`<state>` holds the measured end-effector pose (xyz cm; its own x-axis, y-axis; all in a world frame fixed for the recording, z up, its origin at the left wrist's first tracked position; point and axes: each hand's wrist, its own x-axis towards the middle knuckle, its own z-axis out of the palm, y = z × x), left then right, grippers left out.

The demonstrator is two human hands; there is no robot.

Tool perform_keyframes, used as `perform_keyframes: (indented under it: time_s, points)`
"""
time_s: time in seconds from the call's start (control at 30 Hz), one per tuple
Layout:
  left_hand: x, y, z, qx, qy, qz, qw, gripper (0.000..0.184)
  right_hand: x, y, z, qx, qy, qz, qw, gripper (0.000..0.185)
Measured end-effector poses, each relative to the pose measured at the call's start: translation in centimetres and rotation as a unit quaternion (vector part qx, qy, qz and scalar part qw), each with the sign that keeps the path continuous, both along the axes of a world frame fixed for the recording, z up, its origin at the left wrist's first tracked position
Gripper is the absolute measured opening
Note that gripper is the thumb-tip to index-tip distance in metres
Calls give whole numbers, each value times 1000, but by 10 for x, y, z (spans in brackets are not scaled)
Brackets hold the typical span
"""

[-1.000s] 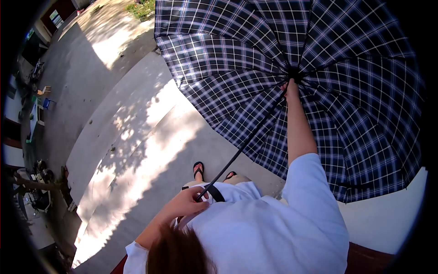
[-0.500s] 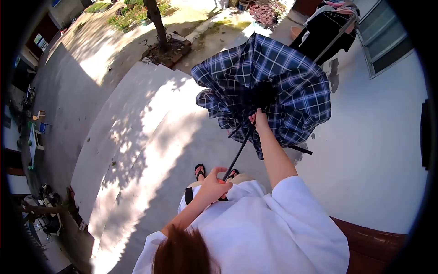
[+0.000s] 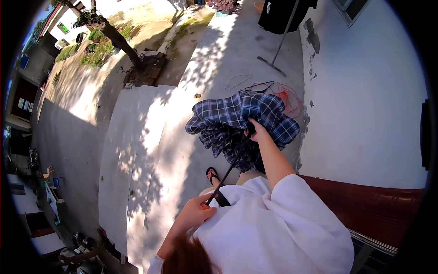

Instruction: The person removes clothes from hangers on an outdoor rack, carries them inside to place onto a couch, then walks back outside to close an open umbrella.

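A dark blue plaid umbrella [image 3: 264,107] is mostly folded, its cloth hanging in loose bunches in front of my body. My right hand [image 3: 257,131] is closed around the umbrella's shaft at the bunched cloth. Nearer my waist, my left hand [image 3: 200,209] is wrapped round the lower end of the shaft. The black shaft [image 3: 228,172] runs diagonally between both hands. Part of the cloth is hidden behind my right hand and forearm.
Several hangers [image 3: 260,86] lie on the ground beyond the umbrella, near a metal stand [image 3: 273,64] with dark clothing [image 3: 278,16]. A white wall [image 3: 365,100] and reddish-brown bench [image 3: 356,205] are at right. A tree [image 3: 116,39] stands upper left.
The umbrella has gone from spread wide to bunched and folded. My right hand has come down and closer to my body with it. The view has turned, bringing the hangers into sight.
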<state>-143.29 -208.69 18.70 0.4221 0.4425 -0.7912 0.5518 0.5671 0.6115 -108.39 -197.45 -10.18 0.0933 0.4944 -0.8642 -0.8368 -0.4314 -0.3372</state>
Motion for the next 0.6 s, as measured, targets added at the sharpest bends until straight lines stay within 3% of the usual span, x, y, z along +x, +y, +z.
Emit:
perform_keyframes:
  time_s: [0.07,0.1,0.2,0.23,0.3,0.37,0.47,0.6]
  points:
    - [3,-12,-2,17,4,8,1000,47,9,-5,-11,-24,33,-38,998,25]
    - [5,-16,-7,75,40,-52,995,42,12,-6,-16,-36,50,-55,997,25]
    - [26,-40,-24,402,-3,80,912,36,6,-9,-25,-37,13,-131,991,30]
    - [28,-41,-37,484,-13,43,874,32,5,-12,-27,-33,-10,-113,993,30]
    - [26,-41,-41,525,-50,54,848,33,0,-17,-18,-24,-60,-80,995,32]
    - [28,-39,-37,550,-74,57,830,33,1,-17,-18,-56,-34,-102,993,34]
    - [30,-31,-34,592,-50,-28,804,30,4,-24,-21,-69,-29,-107,991,36]
    - [27,-34,-30,533,-61,-56,842,28,12,-38,-17,-77,-56,-78,992,42]
